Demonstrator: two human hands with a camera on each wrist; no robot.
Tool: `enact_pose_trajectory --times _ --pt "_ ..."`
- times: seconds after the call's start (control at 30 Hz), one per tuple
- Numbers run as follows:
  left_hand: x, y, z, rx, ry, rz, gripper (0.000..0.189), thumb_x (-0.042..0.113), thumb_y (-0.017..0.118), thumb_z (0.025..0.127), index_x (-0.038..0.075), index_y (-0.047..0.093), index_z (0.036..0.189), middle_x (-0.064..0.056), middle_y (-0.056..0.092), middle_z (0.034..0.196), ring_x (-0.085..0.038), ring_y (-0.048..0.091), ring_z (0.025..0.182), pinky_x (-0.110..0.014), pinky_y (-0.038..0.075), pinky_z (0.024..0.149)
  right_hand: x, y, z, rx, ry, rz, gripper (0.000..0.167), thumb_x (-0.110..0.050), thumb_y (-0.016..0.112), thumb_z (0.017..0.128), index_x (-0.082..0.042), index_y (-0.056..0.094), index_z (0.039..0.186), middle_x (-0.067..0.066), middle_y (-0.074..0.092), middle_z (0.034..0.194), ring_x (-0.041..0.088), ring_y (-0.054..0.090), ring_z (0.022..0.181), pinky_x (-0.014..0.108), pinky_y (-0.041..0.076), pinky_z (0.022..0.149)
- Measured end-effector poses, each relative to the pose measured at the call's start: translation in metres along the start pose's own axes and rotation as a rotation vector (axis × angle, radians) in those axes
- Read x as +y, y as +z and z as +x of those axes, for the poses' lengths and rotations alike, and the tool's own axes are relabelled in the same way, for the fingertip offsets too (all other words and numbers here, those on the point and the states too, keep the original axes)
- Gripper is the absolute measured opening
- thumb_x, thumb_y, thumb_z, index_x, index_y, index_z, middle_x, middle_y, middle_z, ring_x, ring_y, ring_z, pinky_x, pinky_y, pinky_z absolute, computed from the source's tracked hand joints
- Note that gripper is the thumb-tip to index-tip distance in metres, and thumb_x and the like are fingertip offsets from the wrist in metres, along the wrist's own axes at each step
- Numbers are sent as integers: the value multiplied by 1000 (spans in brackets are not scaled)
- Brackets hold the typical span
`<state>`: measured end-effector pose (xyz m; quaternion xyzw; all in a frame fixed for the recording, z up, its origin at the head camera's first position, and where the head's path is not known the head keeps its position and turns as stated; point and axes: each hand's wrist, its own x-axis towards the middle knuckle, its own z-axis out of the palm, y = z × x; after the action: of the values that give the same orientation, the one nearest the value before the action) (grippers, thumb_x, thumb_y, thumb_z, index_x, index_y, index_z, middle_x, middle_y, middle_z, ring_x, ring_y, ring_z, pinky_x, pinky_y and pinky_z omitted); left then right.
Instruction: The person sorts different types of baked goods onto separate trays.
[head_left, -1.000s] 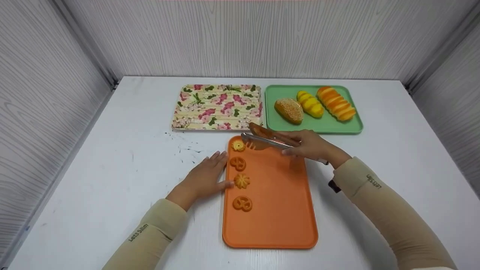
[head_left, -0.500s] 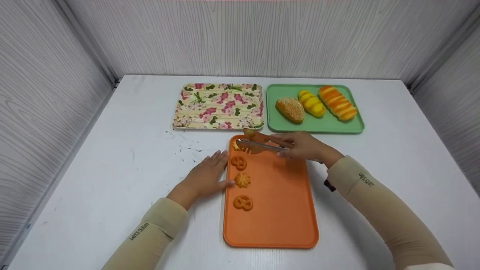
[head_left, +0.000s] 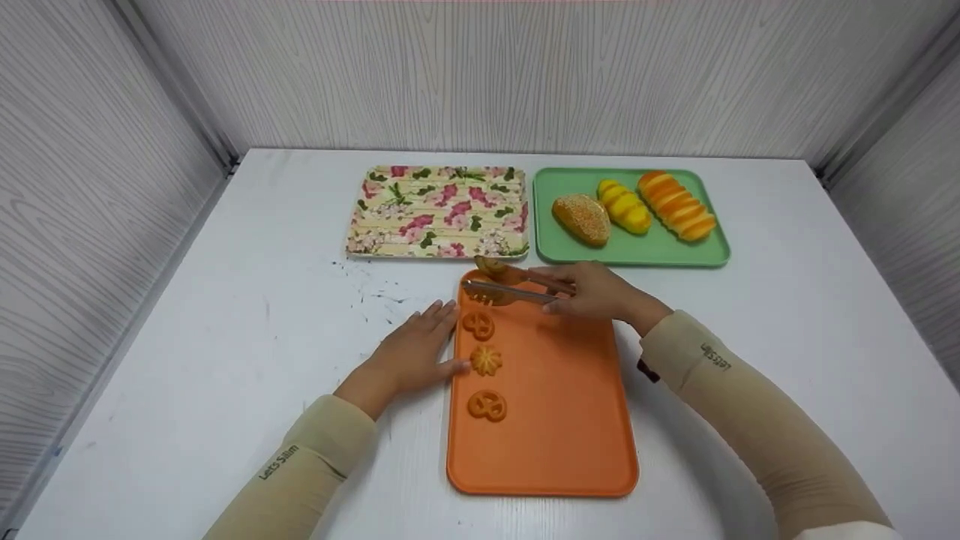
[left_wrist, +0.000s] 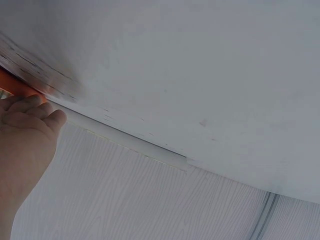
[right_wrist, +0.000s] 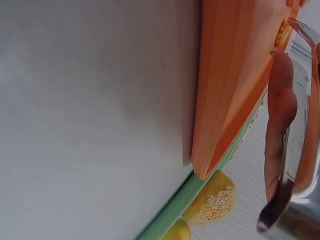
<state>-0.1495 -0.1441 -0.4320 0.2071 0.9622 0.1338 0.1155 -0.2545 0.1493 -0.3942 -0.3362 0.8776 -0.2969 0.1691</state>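
Note:
My right hand [head_left: 596,294] grips a pair of tongs [head_left: 510,290] above the far left corner of the orange tray [head_left: 559,420]. In the right wrist view, a small golden cookie [right_wrist: 283,33] lies by the tongs' tips; whether they pinch it I cannot tell. The head view has it mostly hidden behind the tongs. Down the tray's left side lie a pretzel [head_left: 478,325], a flower-shaped cookie [head_left: 486,360] and another pretzel [head_left: 487,405]. My left hand [head_left: 412,354] rests against the tray's left edge, fingers extended, thumb over the rim near the flower-shaped cookie.
Behind the orange tray stands a floral tray [head_left: 442,214]. Right of that, a green tray [head_left: 660,253] bears a seeded bun [head_left: 582,219], a yellow ridged bread [head_left: 625,207] and an orange striped loaf [head_left: 676,205]. Pale wood-grain walls [head_left: 480,75] enclose the white table [head_left: 262,300].
My right hand has moved left with the tongs, whose tips now cover the far left cookie. My left hand stays at the tray's edge.

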Motion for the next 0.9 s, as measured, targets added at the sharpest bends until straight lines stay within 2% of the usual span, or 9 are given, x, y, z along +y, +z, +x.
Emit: enact_pose_trajectory --times 0.1,0.33,0.73,0.9 --pt "0 0 0 1 1 0 87 58 48 92 4 15 152 -8 13 158 -25 8 144 -40 12 115 -2 0 2 4 -13 -24 58 -28 72 87 -21 50 141 5 69 105 19 55 70 36 39 61" --pt "0 -1 -1 3 2 -5 88 58 48 92 4 14 153 -8 12 158 -25 8 144 -40 11 115 -1 3 7 2 -31 -41 59 -26 71 87 -23 49 141 3 69 103 18 60 77 35 42 64" --pt "0 0 -1 10 10 -7 88 59 48 92 4 14 152 -8 13 158 -25 8 144 -40 12 115 -1 7 10 25 -38 -55 56 -23 72 87 -28 52 139 1 69 102 15 56 70 33 40 60" --pt "0 0 -1 10 4 2 87 58 49 92 4 15 152 -8 14 158 -24 9 144 -41 12 115 -2 6 9 48 -58 -66 41 -22 73 86 -18 65 126 1 63 79 14 42 57 32 35 56"
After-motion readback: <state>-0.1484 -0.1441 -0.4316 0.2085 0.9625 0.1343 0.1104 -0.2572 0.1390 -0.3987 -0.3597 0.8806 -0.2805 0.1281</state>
